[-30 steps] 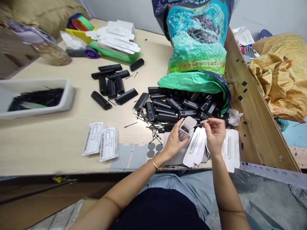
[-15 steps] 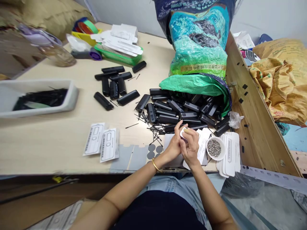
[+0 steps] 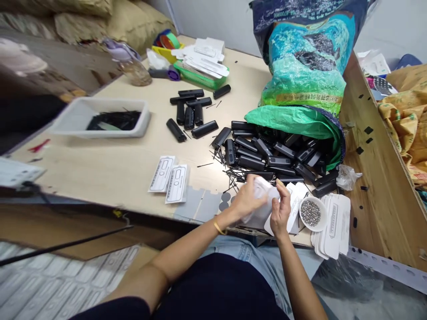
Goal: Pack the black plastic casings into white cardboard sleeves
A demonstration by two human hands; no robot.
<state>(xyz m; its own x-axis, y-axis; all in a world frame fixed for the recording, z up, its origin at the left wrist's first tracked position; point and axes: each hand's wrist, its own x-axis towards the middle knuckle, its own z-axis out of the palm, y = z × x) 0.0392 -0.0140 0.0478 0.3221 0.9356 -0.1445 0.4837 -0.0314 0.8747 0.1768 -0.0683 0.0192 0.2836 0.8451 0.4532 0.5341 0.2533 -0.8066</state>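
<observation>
Both of my hands meet at the table's near edge on a small white card package (image 3: 265,192). My left hand (image 3: 246,200) grips it from the left, a gold bangle on that wrist. My right hand (image 3: 280,209) presses against its right side with the fingers upright. Just beyond the hands lies a heap of black plastic cases (image 3: 270,153) and thin black pins (image 3: 230,172) spilling from a green and blue woven sack (image 3: 302,84). A small white bowl of tiny metal balls (image 3: 312,212) sits right of my right hand.
Stacked white printed cards (image 3: 333,224) lie by the bowl; two more cards (image 3: 170,178) rest to the left. A white tray of black pins (image 3: 106,118), a group of black cases (image 3: 191,113), a green basket of cards (image 3: 200,71) and a wooden side board (image 3: 373,169) surround the table (image 3: 110,164).
My right hand came from the right over to the package held in my left hand and now presses on it. The view has swung left, uncovering the bowl of balls.
</observation>
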